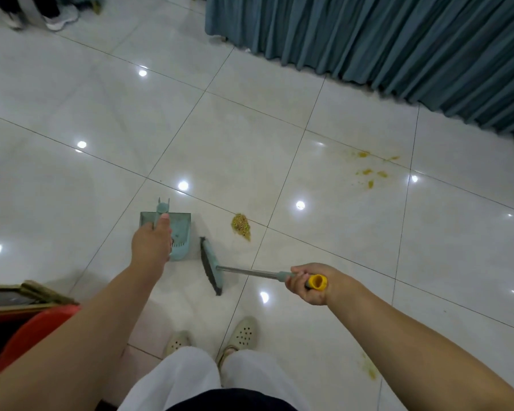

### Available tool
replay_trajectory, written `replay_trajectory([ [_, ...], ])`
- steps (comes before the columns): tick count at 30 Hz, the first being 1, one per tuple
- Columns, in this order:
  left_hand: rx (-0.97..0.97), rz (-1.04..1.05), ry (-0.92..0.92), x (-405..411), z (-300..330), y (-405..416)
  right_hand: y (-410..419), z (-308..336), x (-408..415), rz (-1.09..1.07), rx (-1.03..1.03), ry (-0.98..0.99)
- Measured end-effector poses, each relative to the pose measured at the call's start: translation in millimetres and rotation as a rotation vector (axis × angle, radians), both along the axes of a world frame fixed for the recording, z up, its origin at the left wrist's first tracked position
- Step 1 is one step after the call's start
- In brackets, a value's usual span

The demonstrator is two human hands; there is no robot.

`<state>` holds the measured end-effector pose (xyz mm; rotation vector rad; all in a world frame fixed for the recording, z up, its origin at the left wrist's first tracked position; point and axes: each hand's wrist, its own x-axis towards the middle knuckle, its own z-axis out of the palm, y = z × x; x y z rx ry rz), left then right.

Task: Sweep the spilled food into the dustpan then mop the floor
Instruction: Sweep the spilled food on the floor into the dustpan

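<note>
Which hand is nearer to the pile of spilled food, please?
The left. The left hand, gripping the dustpan handle, sits just left of the food pile; the right hand holds the broom's handle end, farther toward the person.

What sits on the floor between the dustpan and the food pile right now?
In the head view, only the broom head lies between the dustpan and the food pile; the rest is bare tile.

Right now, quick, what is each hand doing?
Left hand: closed, holding the dustpan by its handle.
Right hand: closed, holding the broom handle.
</note>
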<state>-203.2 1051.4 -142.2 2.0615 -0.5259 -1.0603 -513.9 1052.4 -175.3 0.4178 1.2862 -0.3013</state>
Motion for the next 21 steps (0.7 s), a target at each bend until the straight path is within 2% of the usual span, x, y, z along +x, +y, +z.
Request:
replay_trajectory([
  [10,-0.003,-0.057,0.044,10.5,-4.0,-3.3,-37.2,10.4,-10.1,0.118,-0.089,0.107],
  [21,0.050,-0.241,0.095,62.3,-1.7,-46.2,-61.6,56.7,40.9,0.042,-0.180,0.110],
])
